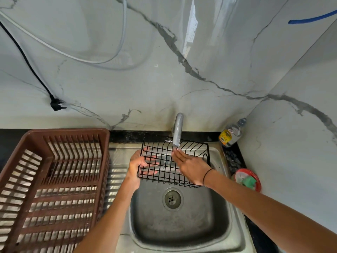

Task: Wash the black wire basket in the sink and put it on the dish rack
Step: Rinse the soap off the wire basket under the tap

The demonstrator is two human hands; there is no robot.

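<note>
Both hands meet the wire basket (173,161) over the sink (182,225): left hand (135,164) grips, right hand (191,166) flat.

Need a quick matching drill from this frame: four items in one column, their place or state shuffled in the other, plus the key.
Items:
1. wire basket
2. dish rack
3. soap bottle
4. plug

Places or states:
A. hangs against the wall on a black cord, plugged into nothing
B. stands on the counter in the right corner, behind the sink
C. held over the sink under the tap, left hand gripping its edge, right hand flat on the wires
D. brown, sits to the left of the sink

Pairs: 1-C, 2-D, 3-B, 4-A
</note>
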